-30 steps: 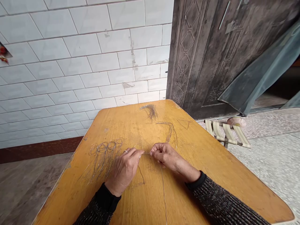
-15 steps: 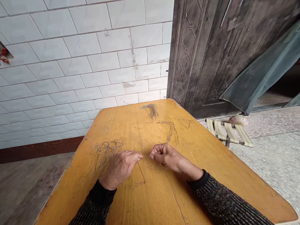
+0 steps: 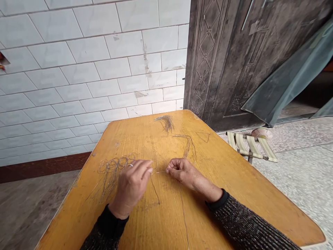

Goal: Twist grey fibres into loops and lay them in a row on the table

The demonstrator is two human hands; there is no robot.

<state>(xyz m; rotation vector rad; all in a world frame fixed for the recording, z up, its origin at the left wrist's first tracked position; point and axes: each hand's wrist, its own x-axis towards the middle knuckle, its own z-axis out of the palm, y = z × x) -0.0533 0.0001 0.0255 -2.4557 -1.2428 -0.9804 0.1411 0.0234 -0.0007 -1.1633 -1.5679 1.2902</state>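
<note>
Thumb and forefinger of my right hand [image 3: 180, 172] pinch a thin wire [image 3: 161, 172]. It runs left toward a faint round loop lying over the table, and a long strand [image 3: 184, 215] trails from below the hand to the near edge of view. My left hand [image 3: 134, 184], with a ring on one finger, is just left of the wire; its thumb and fingers are apart and nothing shows between them. Past its knuckles lies a pile of looped wires [image 3: 114, 165], partly hidden by that hand. A short dark wire end [image 3: 156, 191] hangs or lies between the hands.
On the wooden table [image 3: 145, 225] are a bundle of wires [image 3: 166, 122] at the back, several bent wires [image 3: 189, 144] nearer, and a triangular wire piece [image 3: 204, 135] to the right. A strapped folding stool [image 3: 251, 146] stands beyond the right edge. A tiled wall [image 3: 99, 80] backs the table.
My left hand has let go of the wire, its fingers lifting and parting slightly leftward. The right hand keeps its pinch, and the trailing strand has swung left. The view has shifted slightly.
</note>
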